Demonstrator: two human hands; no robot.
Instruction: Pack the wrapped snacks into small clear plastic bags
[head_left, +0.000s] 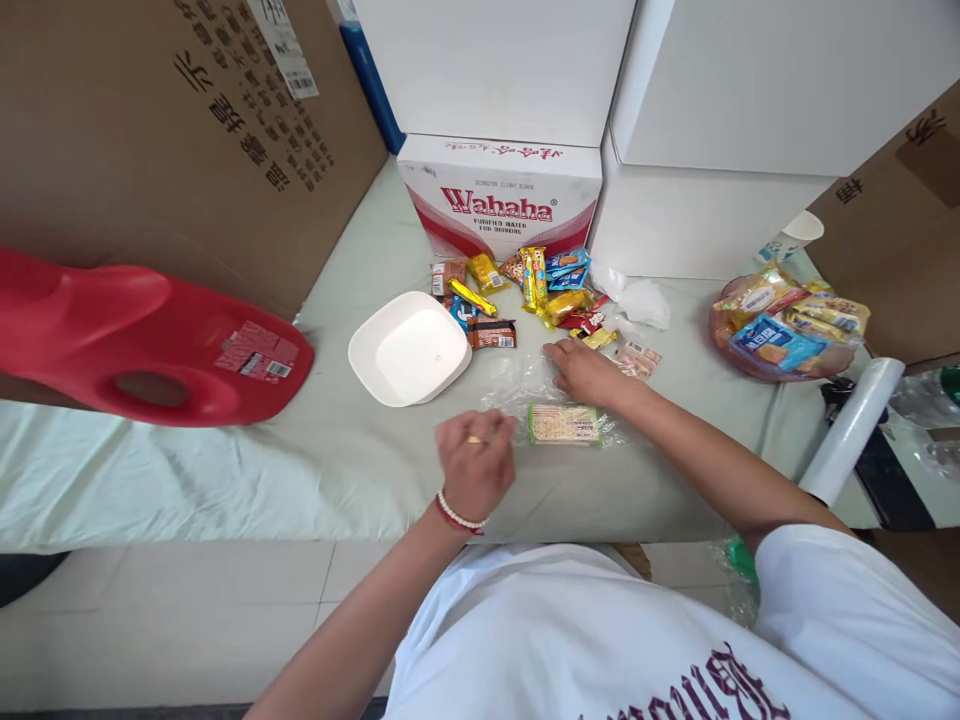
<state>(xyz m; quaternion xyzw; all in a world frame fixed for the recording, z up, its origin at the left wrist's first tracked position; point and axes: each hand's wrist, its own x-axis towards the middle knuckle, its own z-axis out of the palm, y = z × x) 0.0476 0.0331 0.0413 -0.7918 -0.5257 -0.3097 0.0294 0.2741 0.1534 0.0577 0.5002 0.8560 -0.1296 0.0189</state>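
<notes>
A packet of crackers [565, 425] with green ends lies on a sheet of clear plastic film [517, 385] near the table's front. My left hand [476, 455] is at the film's left edge, its fingers curled in and slightly blurred; what they may hold is hidden. Stretched over the film behind the packet, my right hand [585, 372] has its fingers out and rests on or just above the film. Left of the film stands an empty white square bowl [409, 350]. Behind sits a pile of wrapped snacks [534, 280] in yellow, blue, brown and red.
A pink bowl [814, 377] full of snack packets and a white roll [855, 430] are at the right. The Wahaba-style printed carton [499, 200] and white boxes [720, 220] wall off the back. At left are a red jug [187, 345] and a large cardboard box [247, 190].
</notes>
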